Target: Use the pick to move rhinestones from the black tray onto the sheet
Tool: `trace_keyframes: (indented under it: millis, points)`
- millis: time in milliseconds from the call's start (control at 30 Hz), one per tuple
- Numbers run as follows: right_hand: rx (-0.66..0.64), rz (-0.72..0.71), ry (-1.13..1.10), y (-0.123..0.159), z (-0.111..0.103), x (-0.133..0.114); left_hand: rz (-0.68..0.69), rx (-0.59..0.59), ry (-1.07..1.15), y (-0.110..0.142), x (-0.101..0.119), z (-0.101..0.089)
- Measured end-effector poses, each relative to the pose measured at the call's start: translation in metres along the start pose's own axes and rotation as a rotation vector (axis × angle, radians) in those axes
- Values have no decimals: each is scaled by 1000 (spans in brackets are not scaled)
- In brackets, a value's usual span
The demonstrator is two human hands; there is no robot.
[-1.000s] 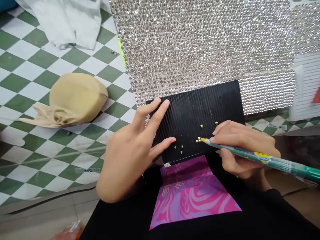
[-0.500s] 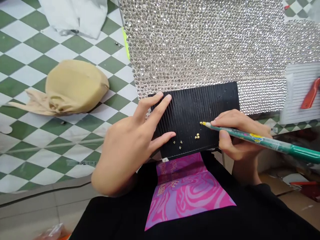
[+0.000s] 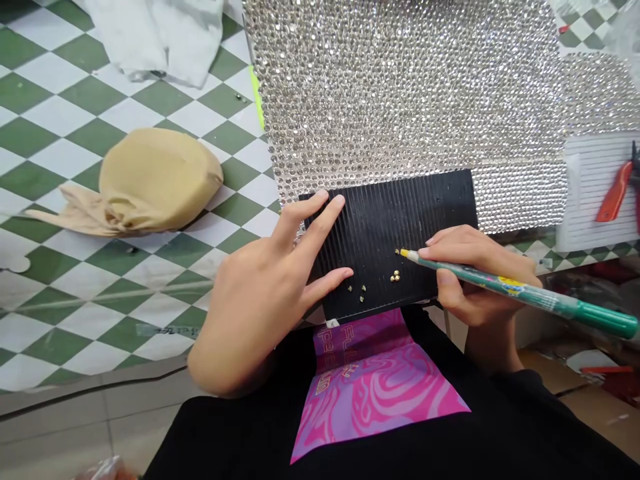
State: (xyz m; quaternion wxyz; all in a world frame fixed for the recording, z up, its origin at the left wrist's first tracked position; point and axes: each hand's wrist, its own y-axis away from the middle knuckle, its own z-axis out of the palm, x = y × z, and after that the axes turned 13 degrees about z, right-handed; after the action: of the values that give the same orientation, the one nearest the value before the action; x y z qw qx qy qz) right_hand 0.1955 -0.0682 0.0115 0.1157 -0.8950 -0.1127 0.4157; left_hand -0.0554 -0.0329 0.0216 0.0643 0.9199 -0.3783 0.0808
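My left hand [image 3: 260, 303] rests with spread fingers on the left part of a black ridged board [image 3: 373, 227], holding nothing. Its thumb touches the board near a few small gold studs [image 3: 362, 298]. My right hand [image 3: 480, 273] is closed around a green pen [image 3: 530, 297] with a yellow tip. At that tip sits a tiny gold stud [image 3: 397, 251], touching or nearly touching it. Just below lies a cluster of 3 round gold studs [image 3: 395, 276]. Part of the board's left edge is hidden by my left hand.
A silver rhinestone sheet [image 3: 400, 87] covers the table behind the board. To the left, a tied beige bundle [image 3: 160, 177] lies on the green-and-white checked cloth [image 3: 55, 280]. Red-handled pliers [image 3: 615, 193] lie at right. A pink-purple printed sheet [image 3: 385, 393] hangs over my lap.
The pen tip has shifted slightly left and down on the board. The stud at the tip now shows a darker side. My left hand stays on the board, and the view has tilted slightly.
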Motion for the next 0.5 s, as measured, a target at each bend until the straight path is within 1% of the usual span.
trace_keyframes:
  millis: [67,267,400,500]
  points:
    - [-13,0,3,0,0,0,4,4,0,0,0,-1]
    - [-31,6,-20,0,-1,-1,-24,-55,36,-2,3,-5]
    - [-64,-16,-26,-1,0,0,-3,-24,43,-2,2,-4]
    - [-73,-5,-38,-1,0,1,2,-12,47,-1,2,-3]
